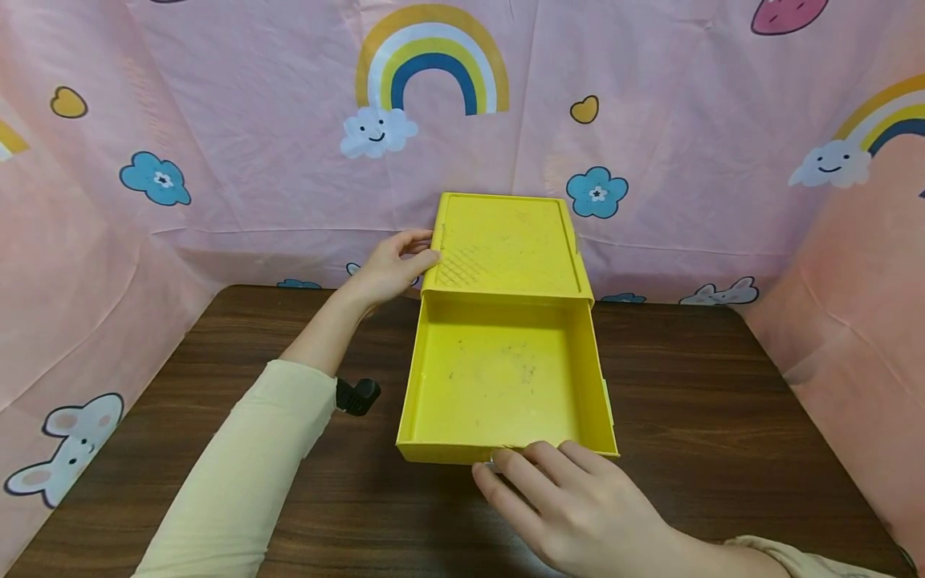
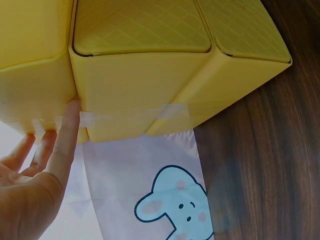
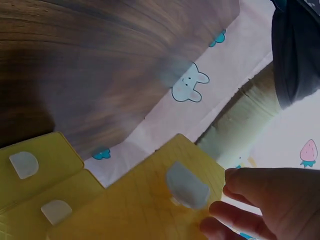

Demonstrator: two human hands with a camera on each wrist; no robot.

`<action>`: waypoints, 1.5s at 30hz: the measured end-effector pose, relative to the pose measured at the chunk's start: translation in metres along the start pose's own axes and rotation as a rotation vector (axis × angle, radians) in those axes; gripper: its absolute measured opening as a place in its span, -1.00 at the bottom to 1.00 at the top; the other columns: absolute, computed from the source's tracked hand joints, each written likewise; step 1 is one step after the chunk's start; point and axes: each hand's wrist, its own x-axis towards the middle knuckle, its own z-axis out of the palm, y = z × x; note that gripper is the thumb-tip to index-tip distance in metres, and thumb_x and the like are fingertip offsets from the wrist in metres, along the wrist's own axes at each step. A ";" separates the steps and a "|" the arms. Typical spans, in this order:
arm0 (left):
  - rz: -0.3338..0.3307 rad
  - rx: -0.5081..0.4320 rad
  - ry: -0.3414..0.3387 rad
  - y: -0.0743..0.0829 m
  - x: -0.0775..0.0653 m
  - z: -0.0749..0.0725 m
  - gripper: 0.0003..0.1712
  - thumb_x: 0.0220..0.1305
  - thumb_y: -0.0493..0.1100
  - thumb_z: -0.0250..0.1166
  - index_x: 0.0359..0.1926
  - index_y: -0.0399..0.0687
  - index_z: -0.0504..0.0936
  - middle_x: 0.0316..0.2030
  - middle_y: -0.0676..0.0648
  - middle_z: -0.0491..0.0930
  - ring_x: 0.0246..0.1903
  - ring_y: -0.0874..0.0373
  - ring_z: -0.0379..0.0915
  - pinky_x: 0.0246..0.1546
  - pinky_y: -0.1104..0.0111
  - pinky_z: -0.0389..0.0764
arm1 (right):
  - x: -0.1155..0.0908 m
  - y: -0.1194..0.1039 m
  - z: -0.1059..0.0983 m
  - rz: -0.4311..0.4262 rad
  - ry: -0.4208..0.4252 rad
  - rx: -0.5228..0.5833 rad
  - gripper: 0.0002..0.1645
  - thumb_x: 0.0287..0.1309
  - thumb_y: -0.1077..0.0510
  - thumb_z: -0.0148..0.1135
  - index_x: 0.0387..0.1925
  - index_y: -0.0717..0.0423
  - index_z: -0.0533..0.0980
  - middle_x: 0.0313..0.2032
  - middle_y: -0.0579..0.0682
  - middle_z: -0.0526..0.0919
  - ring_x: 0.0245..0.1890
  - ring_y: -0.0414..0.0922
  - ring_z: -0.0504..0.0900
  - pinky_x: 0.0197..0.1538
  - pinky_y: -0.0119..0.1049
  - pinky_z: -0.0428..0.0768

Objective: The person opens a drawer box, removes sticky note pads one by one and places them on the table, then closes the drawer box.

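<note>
A yellow drawer cabinet [image 1: 516, 241] stands at the back of the table, its top drawer [image 1: 491, 377] pulled far out. Dark scuffs mark the drawer's floor. My left hand [image 1: 390, 269] rests against the cabinet's left side, thumb at the top edge; in the left wrist view its fingers lie fairly straight against the yellow wall. At the drawer's front edge is my right hand [image 1: 578, 502], fingertips touching or very near the rim. The drawer's whitish handle [image 3: 187, 186] shows beside the right fingers in the right wrist view, and nothing visible lies between them.
Lower drawer fronts [image 3: 47, 185] carry similar whitish handles. Clear tape [image 2: 175, 111] runs along the cabinet's side. A dark wood-grain table [image 1: 694, 417] lies below, with a pink printed cloth [image 1: 289, 160] hanging behind and at both sides.
</note>
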 end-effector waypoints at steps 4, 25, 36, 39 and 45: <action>0.001 -0.016 -0.004 0.000 0.000 0.000 -0.37 0.31 0.02 0.10 0.35 0.00 0.19 0.23 -0.10 0.27 0.21 0.04 0.22 0.13 0.12 0.41 | 0.000 -0.002 0.003 -0.021 -0.002 -0.052 -0.57 0.38 0.24 -0.27 -0.21 0.04 0.60 -0.34 -0.09 0.60 -0.45 -0.19 0.53 -0.45 -0.46 0.54; -0.005 -0.052 -0.010 -0.001 0.001 0.000 -0.37 0.31 0.00 0.10 0.35 0.00 0.19 0.20 -0.12 0.29 0.16 0.02 0.27 0.03 0.08 0.50 | 0.007 -0.002 0.011 -0.062 0.048 -0.109 -0.67 0.28 0.31 -0.22 -0.35 0.15 0.52 -0.40 0.01 0.48 -0.57 -0.15 0.32 -0.54 -0.48 0.30; -0.002 -0.034 -0.005 0.000 0.001 0.000 -0.38 0.31 0.01 0.10 0.34 0.01 0.20 0.20 -0.10 0.30 0.16 0.05 0.27 0.04 0.16 0.50 | 0.009 0.000 0.012 -0.036 -0.002 -0.037 -0.67 0.29 0.32 -0.25 -0.40 0.13 0.48 -0.45 -0.01 0.42 -0.57 -0.14 0.25 -0.56 -0.47 0.23; -0.004 -0.033 -0.008 0.000 0.001 0.000 -0.38 0.31 0.02 0.09 0.35 0.01 0.19 0.21 -0.10 0.29 0.18 0.04 0.25 0.08 0.15 0.47 | 0.007 0.001 0.013 -0.035 -0.016 -0.035 -0.67 0.28 0.32 -0.26 -0.38 0.12 0.48 -0.45 0.00 0.42 -0.56 -0.14 0.26 -0.55 -0.46 0.24; -0.006 -0.047 -0.011 0.001 0.001 0.000 -0.37 0.31 0.01 0.09 0.35 -0.01 0.19 0.21 -0.12 0.28 0.17 0.03 0.26 0.09 0.10 0.46 | 0.007 0.006 0.015 -0.032 -0.050 -0.084 -0.60 0.30 0.39 -0.32 -0.35 0.11 0.49 -0.42 0.00 0.43 -0.51 -0.12 0.32 -0.49 -0.44 0.34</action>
